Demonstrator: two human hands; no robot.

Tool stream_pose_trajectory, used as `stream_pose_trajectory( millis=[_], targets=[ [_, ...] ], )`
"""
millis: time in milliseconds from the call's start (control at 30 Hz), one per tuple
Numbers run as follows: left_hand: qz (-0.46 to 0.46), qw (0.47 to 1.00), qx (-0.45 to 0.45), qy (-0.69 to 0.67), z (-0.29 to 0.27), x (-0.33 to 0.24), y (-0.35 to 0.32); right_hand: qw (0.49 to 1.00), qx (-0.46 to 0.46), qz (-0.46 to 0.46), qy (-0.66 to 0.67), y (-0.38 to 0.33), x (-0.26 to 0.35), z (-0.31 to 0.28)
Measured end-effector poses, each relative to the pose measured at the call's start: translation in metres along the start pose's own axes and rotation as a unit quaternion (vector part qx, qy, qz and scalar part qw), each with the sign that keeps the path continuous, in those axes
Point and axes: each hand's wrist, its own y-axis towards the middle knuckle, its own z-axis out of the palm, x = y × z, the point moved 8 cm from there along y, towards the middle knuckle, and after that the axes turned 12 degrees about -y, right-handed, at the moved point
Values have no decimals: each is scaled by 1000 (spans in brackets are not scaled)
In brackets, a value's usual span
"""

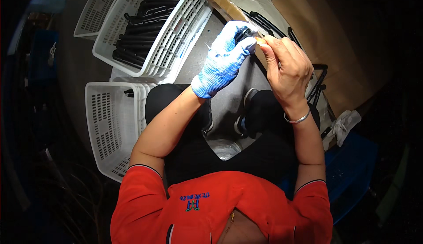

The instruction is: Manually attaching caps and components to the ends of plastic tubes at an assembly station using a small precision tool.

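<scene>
My left hand (220,63), in a blue and white knit work glove, is closed around a black part (245,34) whose far end is hidden by the fingers. Beside it, my right hand (288,65) is bare, with a silver bangle at the wrist. Its thumb and forefinger pinch together close to the gloved thumb tip. A small pale orange bit (259,40) shows at that pinch, too small to name. The two hands nearly meet above the gap between my knees and the cardboard box.
A white plastic basket (154,50) full of long black parts (145,21) stands at the far left. Nearer is another white basket (110,131). An open cardboard box (326,45) with black bent parts (319,83) is at the right, with crumpled white material (345,124) beside it.
</scene>
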Motion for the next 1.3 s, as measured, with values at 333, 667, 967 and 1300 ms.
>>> stream_pose_trajectory(
  millis=[333,667,967,1300],
  targets=[
    [-8,999,-38,-25,-6,7,0,1000,19,7,-12,-2,3,1],
    [-30,997,-42,-63,-5,11,0,1000,-2,15,13,-3,1,1],
    [-42,997,-52,-46,-6,7,-1,1000,-3,3,25,-2,3,0],
    [59,992,-72,82,-17,7,2,935,26,170,309,-12,-44,32]
  ],
)
